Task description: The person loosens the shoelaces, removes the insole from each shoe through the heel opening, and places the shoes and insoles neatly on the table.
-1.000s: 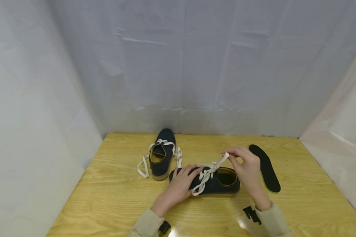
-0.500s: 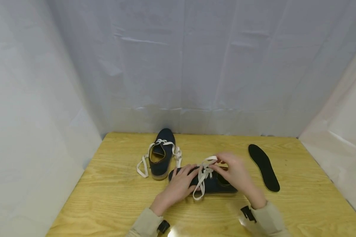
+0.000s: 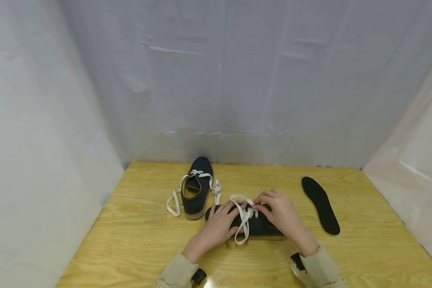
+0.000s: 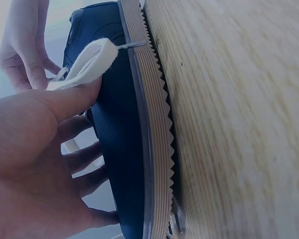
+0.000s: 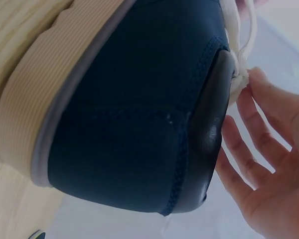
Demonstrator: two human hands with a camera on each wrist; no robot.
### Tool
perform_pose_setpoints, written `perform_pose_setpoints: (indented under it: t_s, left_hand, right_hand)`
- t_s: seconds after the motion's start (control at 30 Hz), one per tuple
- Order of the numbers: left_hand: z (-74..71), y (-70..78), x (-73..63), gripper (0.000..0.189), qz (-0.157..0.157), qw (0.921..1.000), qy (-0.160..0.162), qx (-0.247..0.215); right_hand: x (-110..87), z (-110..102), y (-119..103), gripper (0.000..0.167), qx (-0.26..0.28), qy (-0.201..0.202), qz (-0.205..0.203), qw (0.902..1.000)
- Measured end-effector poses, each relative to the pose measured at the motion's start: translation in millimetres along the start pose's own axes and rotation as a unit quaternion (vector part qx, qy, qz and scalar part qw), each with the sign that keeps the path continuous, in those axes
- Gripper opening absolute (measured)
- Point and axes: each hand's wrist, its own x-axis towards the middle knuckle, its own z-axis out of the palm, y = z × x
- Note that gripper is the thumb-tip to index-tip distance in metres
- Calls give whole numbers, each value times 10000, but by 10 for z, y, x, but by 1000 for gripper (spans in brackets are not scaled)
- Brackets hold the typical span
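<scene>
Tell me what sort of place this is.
Likely a makeshift work or filming booth: pale sheeting stands behind and on both sides of a wood-grain tabletop, which holds two navy lace-up sneakers and a black insole.

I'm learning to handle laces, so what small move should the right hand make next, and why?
Probably ease the white lace gently outward with the right hand: that hand pinches it where it bunches on top of the near shoe, long loops lie across the upper, and the left hand holds the front, which should limit sliding.
</scene>
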Motion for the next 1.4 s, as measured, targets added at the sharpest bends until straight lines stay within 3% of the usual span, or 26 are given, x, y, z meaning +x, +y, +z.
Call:
perform_pose_setpoints:
  t_s: [0.37, 0.6, 0.73, 0.87, 0.97, 1.1, 1.2, 1.33, 1.4]
  left_hand:
    - [-5, 17, 2, 68, -52, 10000, 34, 72]
    - [-9, 22, -1, 64, -86, 9999, 25, -115]
    - [-8, 19, 12, 61, -72, 9998, 48, -190]
    - [-15, 20, 4, 61, -88, 9997, -13, -209]
    - [-18, 25, 3, 62, -136, 9996, -96, -209]
    - [-16, 26, 6, 62, -157, 9996, -125, -218]
    - [-12, 21, 3, 61, -152, 9997, -86, -181]
    - [-9, 15, 3, 60, -145, 9998, -98, -119]
    - [-4, 16, 3, 60, -127, 9998, -113, -120]
  right_hand:
    - [20, -50, -21, 15, -182, 476, 48, 9987]
    - [64, -161, -49, 16, -14, 1038, 240, 9943]
    - [95, -248, -68, 12, 358, 1542, 146, 9873]
    - [134, -346, -96, 14, 792, 2181, -38, 9727]
    - [138, -388, -109, 19, 950, 2299, 37, 9686]
    - [116, -374, -107, 22, 923, 1639, 262, 9818]
    - [94, -325, -100, 18, 866, 609, 493, 9932]
    - [59, -215, -92, 21, 719, -737, 755, 9918]
    - [40, -153, -90, 21, 540, -1009, 693, 9910]
